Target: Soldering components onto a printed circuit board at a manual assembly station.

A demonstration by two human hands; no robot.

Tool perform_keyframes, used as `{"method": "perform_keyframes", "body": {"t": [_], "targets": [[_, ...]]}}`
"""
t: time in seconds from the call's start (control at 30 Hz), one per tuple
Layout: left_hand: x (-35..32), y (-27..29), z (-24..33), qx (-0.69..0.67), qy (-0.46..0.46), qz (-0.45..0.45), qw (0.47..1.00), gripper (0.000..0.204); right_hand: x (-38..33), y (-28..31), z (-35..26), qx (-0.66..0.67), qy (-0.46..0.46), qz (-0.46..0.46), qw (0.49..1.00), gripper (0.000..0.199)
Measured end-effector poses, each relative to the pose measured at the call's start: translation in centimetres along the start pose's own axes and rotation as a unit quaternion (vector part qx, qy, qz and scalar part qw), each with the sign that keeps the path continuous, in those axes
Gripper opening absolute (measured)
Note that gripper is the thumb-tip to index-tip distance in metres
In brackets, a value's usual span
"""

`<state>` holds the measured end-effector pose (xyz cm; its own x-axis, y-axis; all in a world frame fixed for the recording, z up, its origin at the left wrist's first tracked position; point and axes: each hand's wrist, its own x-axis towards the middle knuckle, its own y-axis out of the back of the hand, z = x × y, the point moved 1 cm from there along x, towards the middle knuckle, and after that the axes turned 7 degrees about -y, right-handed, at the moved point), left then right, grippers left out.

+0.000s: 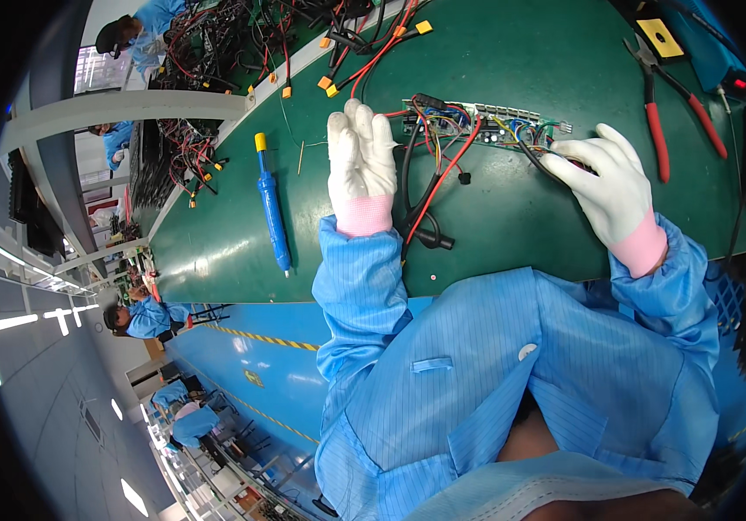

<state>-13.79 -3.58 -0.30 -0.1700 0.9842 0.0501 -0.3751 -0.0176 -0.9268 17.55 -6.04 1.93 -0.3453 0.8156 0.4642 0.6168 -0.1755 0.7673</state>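
A long, narrow circuit board (499, 127) with several coloured wires lies on the green worktop, between my two hands. At its right end, my gloved right hand (609, 178) has thumb and fingers closed on a black cable (532, 161). My gloved left hand (362, 161) holds nothing; its fingers stretch away from me just left of the board. Red and black leads (431, 201) run from the board toward me, past my left wrist. A black plug (435, 240) lies near the worktop's front edge.
On the left lies a blue solder sucker (271, 208) with a yellow end. Red-handled cutters (656, 117), a yellow sponge (659, 37) and a blue box (709, 54) with a red switch sit at right. Cables with yellow connectors (328, 85) pile up behind a white rail (208, 122). Other people work beyond.
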Motion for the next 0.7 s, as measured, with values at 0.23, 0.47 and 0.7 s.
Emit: {"method": "perform_keyframes", "body": {"t": [0.23, 0.47, 0.7], "targets": [[-0.1, -1.3, -1.0, 0.053, -0.011, -0.021, 0.998, 0.026, 0.0, -0.1, -0.2, -0.002, -0.004, -0.002, 1.000, 0.032], [-1.9, -4.8, -1.9, 0.463, -0.085, -0.114, 0.875, 0.027, -0.3, -0.1, 0.1, -0.003, -0.012, -0.003, 1.000, 0.033], [-3.3, -10.9, -6.2, 0.816, -0.037, -0.499, 0.290, 0.053, -0.1, -0.2, 0.1, -0.005, 0.009, -0.002, 1.000, 0.034]]}}
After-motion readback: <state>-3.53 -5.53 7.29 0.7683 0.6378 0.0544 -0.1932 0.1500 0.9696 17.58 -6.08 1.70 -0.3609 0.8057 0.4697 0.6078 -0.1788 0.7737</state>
